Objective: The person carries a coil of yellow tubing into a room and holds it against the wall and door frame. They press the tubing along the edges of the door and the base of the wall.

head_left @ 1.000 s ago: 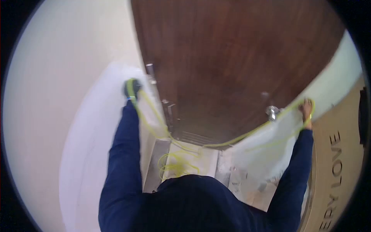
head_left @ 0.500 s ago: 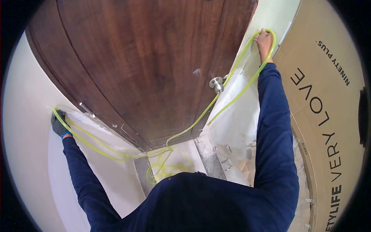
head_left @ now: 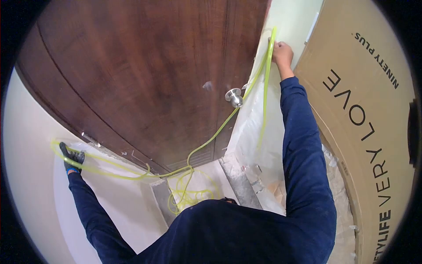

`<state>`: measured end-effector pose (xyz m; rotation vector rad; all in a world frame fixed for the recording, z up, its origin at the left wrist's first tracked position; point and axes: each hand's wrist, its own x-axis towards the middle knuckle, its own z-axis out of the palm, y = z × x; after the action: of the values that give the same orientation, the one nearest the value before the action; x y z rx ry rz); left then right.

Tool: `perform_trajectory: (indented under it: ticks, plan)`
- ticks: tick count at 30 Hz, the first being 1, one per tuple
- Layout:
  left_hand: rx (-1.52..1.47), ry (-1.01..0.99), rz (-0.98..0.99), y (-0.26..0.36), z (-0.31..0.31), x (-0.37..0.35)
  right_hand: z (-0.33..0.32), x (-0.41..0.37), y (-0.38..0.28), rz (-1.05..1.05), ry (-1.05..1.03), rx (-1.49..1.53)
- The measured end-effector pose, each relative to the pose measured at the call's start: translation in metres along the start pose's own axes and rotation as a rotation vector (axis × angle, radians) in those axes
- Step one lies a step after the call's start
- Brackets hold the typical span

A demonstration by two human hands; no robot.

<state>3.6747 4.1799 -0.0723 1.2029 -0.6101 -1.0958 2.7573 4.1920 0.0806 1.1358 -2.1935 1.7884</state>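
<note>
A long yellow-green tube (head_left: pixel 213 136) runs loosely across the doorway, from one of my hands to the other. My left hand (head_left: pixel 71 157), in a dark glove, is at the left wall with a loop of the tube around it; whether its fingers grip the tube is unclear. Bare and raised at the right, my right hand (head_left: pixel 281 52) pinches the tube near the top of its bend, beside the door frame. One length of tube hangs down from it. More tube lies in loose coils on the floor below.
A brown wooden door (head_left: pixel 145 66) with a round metal knob (head_left: pixel 234 97) stands ahead. A large printed cardboard sheet (head_left: pixel 365 119) lines the right side. Below are a pale floor (head_left: pixel 204 176) and a rough grey sill (head_left: pixel 239 185). A small metal piece (head_left: pixel 91 139) sits at the door's left edge.
My right hand has moved left and slightly down in view, and the tube loop there has narrowed. My left hand is lower, its fingers more spread. The view has shifted a little.
</note>
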Motion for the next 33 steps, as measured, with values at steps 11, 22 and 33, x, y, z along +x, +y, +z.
perform_trajectory:
  ticks: [11, 22, 33]
  plan:
    - [1.19, 0.176, 0.755, -0.035, -0.011, 0.011, 0.007, -0.017, 0.016, 0.438, -0.505, 0.358]
    - [0.404, 0.439, 0.646, -0.056, 0.004, -0.013, 0.005, -0.015, 0.018, 0.393, -0.613, 0.355]
    - [0.937, 0.612, 0.609, -0.048, -0.007, -0.007, 0.017, 0.022, 0.102, 0.317, -0.734, 0.522]
